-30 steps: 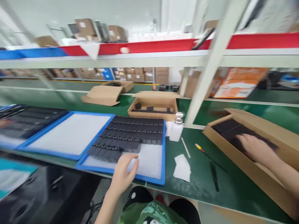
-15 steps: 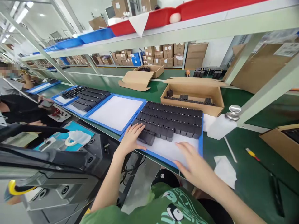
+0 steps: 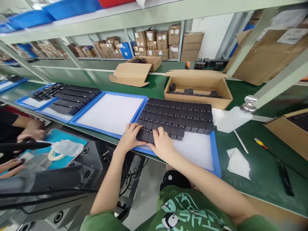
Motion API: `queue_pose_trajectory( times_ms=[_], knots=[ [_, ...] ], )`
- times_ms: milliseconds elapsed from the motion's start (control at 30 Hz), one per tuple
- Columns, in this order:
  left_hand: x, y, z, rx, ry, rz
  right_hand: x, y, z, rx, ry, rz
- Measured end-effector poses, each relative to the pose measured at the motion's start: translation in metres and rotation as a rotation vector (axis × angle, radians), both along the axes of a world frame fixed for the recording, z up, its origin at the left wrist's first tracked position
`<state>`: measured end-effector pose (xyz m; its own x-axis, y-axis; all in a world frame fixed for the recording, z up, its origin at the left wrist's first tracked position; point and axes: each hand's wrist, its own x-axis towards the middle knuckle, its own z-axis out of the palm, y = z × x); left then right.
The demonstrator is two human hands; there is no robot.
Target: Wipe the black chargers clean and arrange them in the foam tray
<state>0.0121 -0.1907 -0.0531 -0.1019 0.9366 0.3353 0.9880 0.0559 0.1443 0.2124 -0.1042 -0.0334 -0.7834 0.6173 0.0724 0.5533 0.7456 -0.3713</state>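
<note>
Rows of small black rectangular blocks [image 3: 178, 114] with shiny metal tips on top stand packed in a blue-rimmed tray [image 3: 217, 157] lined with white. My left hand [image 3: 130, 138] is closed around the left end of the short front row of black blocks [image 3: 147, 135]. At the other end of that row, my right hand [image 3: 163, 144] curls its fingers over the blocks, thumb at the front. The two thumbs nearly meet at the tray's front edge. My fingers hide part of the row. White lining shows at the tray's front right.
A blue tray [image 3: 109, 112] with bare white lining adjoins on the left. Behind stands an open carton [image 3: 199, 98] holding black blocks. On the right are a pump bottle [image 3: 234, 119], white paper [image 3: 238, 163] and a cable [image 3: 271, 154]. A co-worker's hands [image 3: 30, 130] work at far left.
My right hand has moved left from above the bare lining onto the front row. My left hand has closed at the row's left end. The head view has turned and tilted down.
</note>
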Motion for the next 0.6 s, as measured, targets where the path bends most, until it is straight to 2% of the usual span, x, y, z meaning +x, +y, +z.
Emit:
queue_pose_trajectory(
  times_ms=[167, 267, 300, 367, 433, 500, 567, 600],
  knots=[
    [-0.014, 0.011, -0.003, 0.123, 0.001, -0.149, -0.003, -0.010, 0.009, 0.064, 0.006, 0.011],
    [-0.022, 0.025, -0.011, 0.236, -0.001, -0.227, 0.019, -0.007, 0.022, 0.101, 0.049, 0.020],
    [-0.023, 0.028, -0.013, 0.263, 0.006, -0.235, 0.037, -0.004, 0.028, 0.110, 0.070, 0.003],
    [-0.022, 0.030, -0.014, 0.286, 0.050, -0.212, 0.092, 0.004, 0.036, 0.126, 0.113, -0.097],
    [-0.017, 0.029, -0.011, 0.260, 0.086, -0.178, 0.162, 0.013, 0.033, 0.129, 0.118, -0.346],
    [-0.010, 0.027, -0.007, 0.233, 0.077, -0.155, 0.228, 0.024, 0.019, 0.132, 0.092, -0.585],
    [-0.004, 0.027, -0.003, 0.242, -0.022, -0.119, 0.271, 0.035, -0.002, 0.109, 0.050, -0.656],
    [-0.002, 0.028, -0.002, 0.260, -0.111, -0.087, 0.281, 0.040, -0.013, 0.102, 0.034, -0.661]
  ],
)
